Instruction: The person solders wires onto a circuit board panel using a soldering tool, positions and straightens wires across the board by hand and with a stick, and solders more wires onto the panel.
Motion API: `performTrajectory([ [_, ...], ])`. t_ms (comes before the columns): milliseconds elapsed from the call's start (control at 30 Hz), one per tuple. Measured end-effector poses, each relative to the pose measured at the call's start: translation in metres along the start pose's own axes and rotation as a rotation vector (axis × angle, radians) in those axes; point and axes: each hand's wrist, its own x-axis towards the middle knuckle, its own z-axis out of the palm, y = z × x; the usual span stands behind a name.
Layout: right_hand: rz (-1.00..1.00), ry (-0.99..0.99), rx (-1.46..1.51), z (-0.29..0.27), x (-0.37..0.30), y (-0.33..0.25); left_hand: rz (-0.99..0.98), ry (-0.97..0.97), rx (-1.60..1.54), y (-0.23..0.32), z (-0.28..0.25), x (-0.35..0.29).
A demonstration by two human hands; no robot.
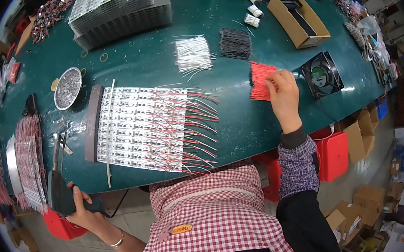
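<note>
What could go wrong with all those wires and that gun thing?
The left hand holds a gun-shaped tool; its metal front, if hot, might singe the nearby wired boards. I can't tell whether it's hot.

The right hand is at the red wires, so a nudge could scatter them, maybe into the black wires.

The fan stands close by and might get knocked.
</note>
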Motion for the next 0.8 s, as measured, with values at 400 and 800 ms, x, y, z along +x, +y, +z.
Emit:
performTrajectory([
  [400, -0.126, -0.082, -0.101, 0.022, 0.007, 0.015, -0.038, 0.065, -0.129, -0.021, -0.030, -0.022],
  [800, -0.195, -0.174, -0.156, 0.034, 0.007, 0.024, -0.026, 0.057, -0.103, -0.022, -0.049, -0.033],
])
